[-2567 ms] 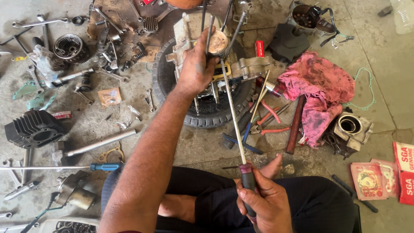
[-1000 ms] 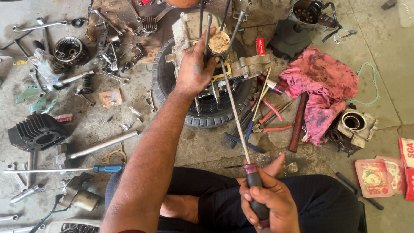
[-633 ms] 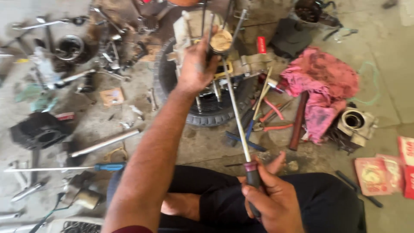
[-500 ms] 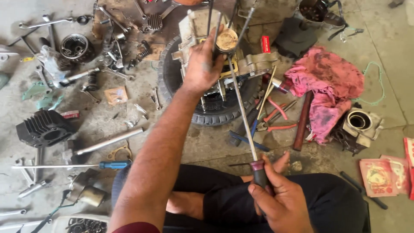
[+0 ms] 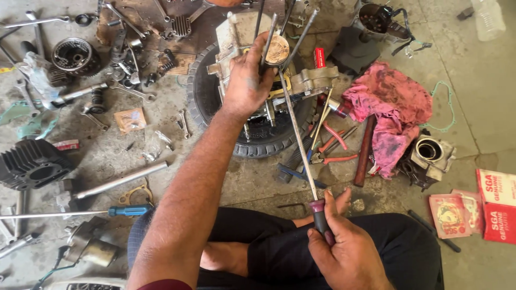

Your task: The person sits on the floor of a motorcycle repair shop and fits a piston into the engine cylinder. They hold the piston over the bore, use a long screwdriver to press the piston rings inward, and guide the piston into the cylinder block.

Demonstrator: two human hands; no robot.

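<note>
Gripping the dark handle of a long screwdriver with fingers wrapped tight, the right hand held the tool low over the lap while its thin shaft ran up to the piston at the top of the engine case. The left hand reached out with fingers curled closed round the piston and the studs beside it, steadying it. The case sat on a small black tyre laid flat on the floor. To do this step well, the tip probably needed to stay seated at the piston's edge, with the left hand bracing firmly and the right pushing gently along the shaft's line, since a slip could have gouged the soft metal or struck the fingers. The work lay on a stained concrete floor crowded with parts: a finned black cylinder at the left, a blue-handled screwdriver, loose spanners, a pink rag at the right with red-handled pliers near it, and red cartons at the far right.
</note>
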